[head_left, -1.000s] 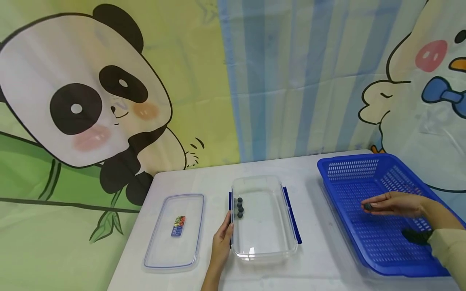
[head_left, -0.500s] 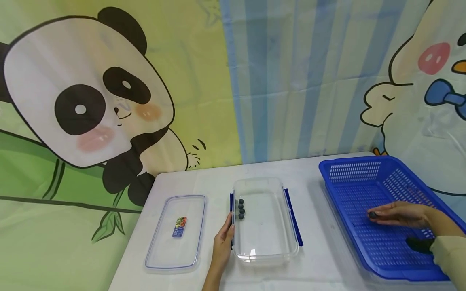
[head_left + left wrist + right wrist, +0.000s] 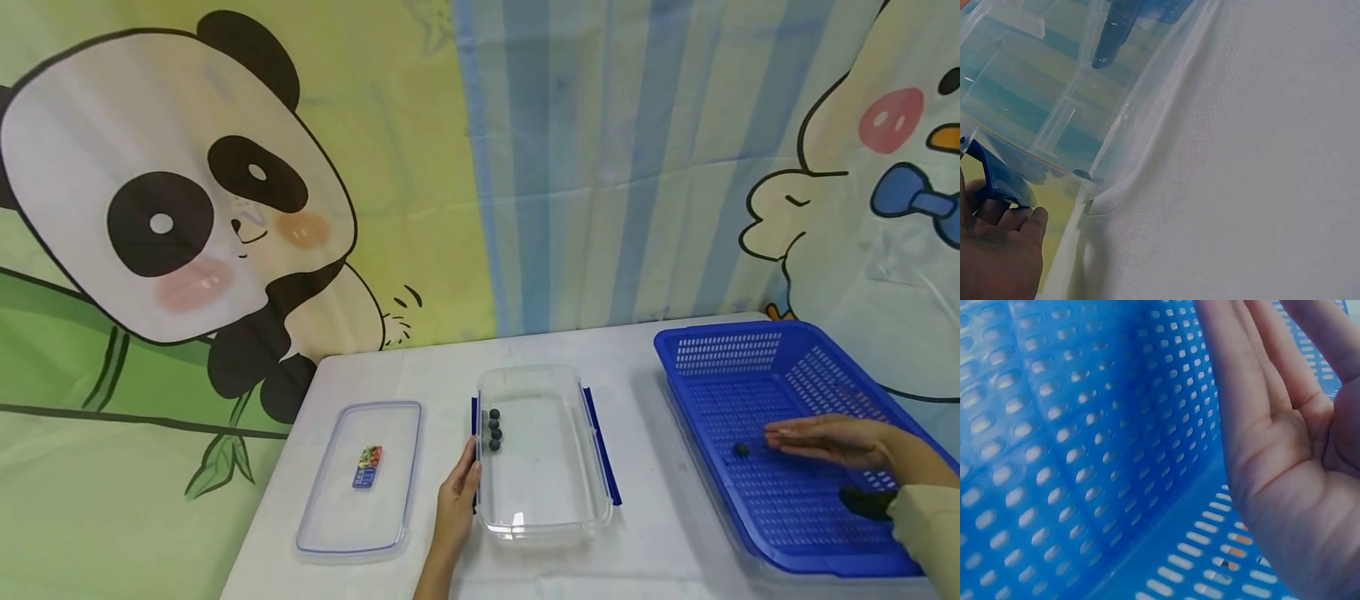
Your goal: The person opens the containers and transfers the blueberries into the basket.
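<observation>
1. In the head view, we see the left hand (image 3: 455, 504) at the left side of the clear box (image 3: 551, 475), its thumb up against the wall, and four dark balls (image 3: 495, 434) in a row inside along that wall
2. Farther right in the same view, we find one dark ball (image 3: 741, 449) lying on the floor of the blue basket (image 3: 795, 529); just beside it, apart, is the right hand (image 3: 836, 442), fingers straight and pressed together
3. There too, we have a clear lid (image 3: 393, 467) with a coloured label (image 3: 367, 467), flat on the white table (image 3: 630, 533), left of the box
4. In the left wrist view, we see fingers curled round the blue left latch (image 3: 1000, 178), which sticks out from the box
5. In the right wrist view, we look along the palm, fingertips cut off by the top edge, slotted basket walls behind; we cannot tell whether hand and basket touch
</observation>
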### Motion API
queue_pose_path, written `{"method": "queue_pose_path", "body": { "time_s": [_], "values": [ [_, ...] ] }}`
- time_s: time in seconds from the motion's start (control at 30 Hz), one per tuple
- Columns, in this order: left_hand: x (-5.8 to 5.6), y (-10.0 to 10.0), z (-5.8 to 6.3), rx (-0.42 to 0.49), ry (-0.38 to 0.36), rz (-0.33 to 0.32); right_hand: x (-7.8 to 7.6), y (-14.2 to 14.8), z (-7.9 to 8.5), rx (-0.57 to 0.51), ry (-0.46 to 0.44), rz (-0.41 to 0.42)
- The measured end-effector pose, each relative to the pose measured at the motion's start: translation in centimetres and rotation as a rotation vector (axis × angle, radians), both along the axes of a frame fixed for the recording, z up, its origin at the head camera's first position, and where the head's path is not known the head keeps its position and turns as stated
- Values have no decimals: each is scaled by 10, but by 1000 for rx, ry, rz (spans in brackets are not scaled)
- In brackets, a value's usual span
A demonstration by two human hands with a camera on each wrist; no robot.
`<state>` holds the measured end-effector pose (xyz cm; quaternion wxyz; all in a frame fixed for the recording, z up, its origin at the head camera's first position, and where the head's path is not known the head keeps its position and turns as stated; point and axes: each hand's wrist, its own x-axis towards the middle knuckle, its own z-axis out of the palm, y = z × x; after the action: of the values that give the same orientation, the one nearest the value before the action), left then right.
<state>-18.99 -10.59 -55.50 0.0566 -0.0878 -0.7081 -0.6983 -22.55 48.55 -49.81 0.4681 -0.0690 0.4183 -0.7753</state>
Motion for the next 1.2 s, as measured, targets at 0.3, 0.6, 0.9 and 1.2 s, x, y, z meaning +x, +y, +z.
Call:
{"method": "queue_pose_path", "body": {
  "time_s": [0.3, 0.6, 0.9, 1.2],
  "values": [
    [-1, 0, 2, -18, -4, 2, -16, -42, 36, -30, 199, -37],
    [-1, 2, 2, -7, 16, 2, -34, -161, 97, 239, 321, -229],
    [0, 1, 0, 11, 1, 8, -38, -288, 91, 212, 309, -314],
    [-1, -1, 0, -9, 46, 7, -42, -383, 42, 329, 284, -407]
  ]
}}
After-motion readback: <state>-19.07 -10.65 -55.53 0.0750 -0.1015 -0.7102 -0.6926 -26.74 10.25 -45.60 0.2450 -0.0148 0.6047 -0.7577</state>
